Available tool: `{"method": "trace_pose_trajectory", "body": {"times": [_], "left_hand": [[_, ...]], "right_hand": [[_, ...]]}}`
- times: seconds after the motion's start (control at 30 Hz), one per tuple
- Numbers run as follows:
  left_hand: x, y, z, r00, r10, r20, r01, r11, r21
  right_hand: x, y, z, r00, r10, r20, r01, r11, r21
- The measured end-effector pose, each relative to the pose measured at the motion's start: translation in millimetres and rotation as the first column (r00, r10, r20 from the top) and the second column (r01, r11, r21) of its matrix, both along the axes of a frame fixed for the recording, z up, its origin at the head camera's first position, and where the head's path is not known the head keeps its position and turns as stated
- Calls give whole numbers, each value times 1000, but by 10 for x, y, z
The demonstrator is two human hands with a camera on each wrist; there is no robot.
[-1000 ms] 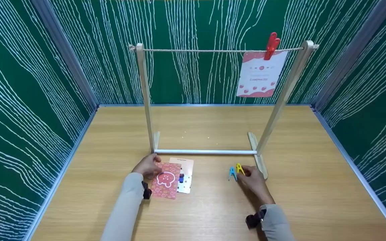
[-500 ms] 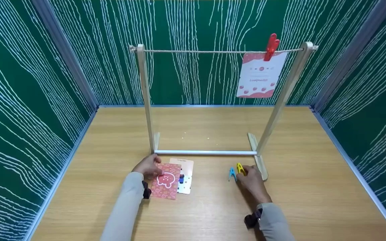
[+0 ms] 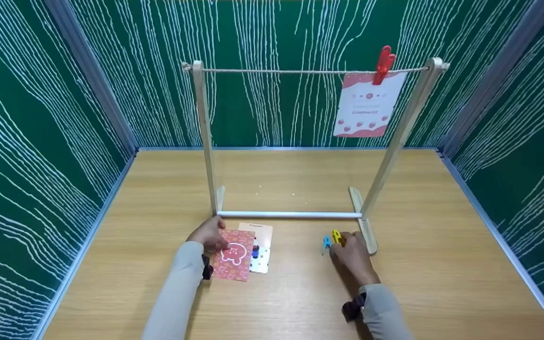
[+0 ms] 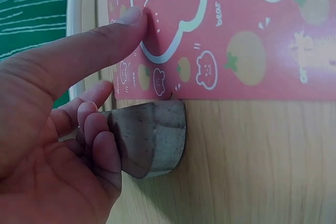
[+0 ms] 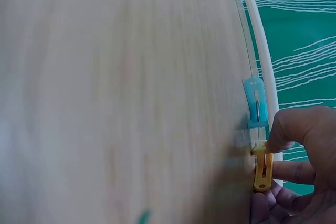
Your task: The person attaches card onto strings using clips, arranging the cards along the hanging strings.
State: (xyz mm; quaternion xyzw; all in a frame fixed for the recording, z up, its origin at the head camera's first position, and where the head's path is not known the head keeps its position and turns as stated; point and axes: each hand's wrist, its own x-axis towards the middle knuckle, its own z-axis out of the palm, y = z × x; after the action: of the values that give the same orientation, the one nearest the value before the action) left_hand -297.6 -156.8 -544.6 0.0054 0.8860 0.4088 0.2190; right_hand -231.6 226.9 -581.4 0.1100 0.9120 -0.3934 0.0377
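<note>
My left hand [image 3: 210,234] is at the left corner of a pink bear-print card [image 3: 239,271]. In the left wrist view its thumb [image 4: 128,17] lies on the card's face, with the index finger at the card's edge. The other fingers curl beside the end of a wooden foot [image 4: 168,135]. A second card [image 3: 260,262], white and cream, is partly covered by the pink one. With my right hand [image 3: 356,255] I pinch a yellow clothespin [image 5: 263,171] between thumb and fingers. Close beside it is a blue clothespin [image 5: 256,103].
Beyond the hands stands a wooden frame [image 3: 402,127] with a rope [image 3: 272,72] across its top and a white bar [image 3: 291,215] low down. A red clothespin [image 3: 383,66] holds a strawberry-print card [image 3: 369,106] on the rope's right part. Green walls [image 3: 253,28] enclose the table.
My right hand has shifted slightly left, its fingers closer around the yellow clothespin. The left hand and both cards on the table stay nearly in place.
</note>
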Motion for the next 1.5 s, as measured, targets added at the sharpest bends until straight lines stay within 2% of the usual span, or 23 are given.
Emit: {"method": "trace_pose_trajectory", "body": {"times": [0.37,0.6,0.83,1.07,1.2,1.37,1.5], "left_hand": [[13,12,-10,1000,18,-25,-19,1000,-21],[21,17,11,999,10,-47,-12,999,-41],[21,22,14,999,3,-45,-5,999,-52],[25,14,-6,996,-27,-89,24,999,-31],[31,18,-12,995,-22,-99,18,999,-35],[29,22,-15,994,-16,-109,10,999,-53],[22,19,-22,989,-37,-140,26,996,-80]], "right_hand": [[-14,-27,11,997,-35,63,35,999,-2],[-2,-22,27,1000,-3,22,2,999,39],[10,39,21,1000,4,29,-3,1000,-14],[34,41,11,1000,16,-9,-15,999,33],[55,52,13,999,21,-26,-20,999,36],[73,62,-2,1000,-1,-30,2,1000,26],[96,72,-12,999,-11,-46,12,1000,17]]}}
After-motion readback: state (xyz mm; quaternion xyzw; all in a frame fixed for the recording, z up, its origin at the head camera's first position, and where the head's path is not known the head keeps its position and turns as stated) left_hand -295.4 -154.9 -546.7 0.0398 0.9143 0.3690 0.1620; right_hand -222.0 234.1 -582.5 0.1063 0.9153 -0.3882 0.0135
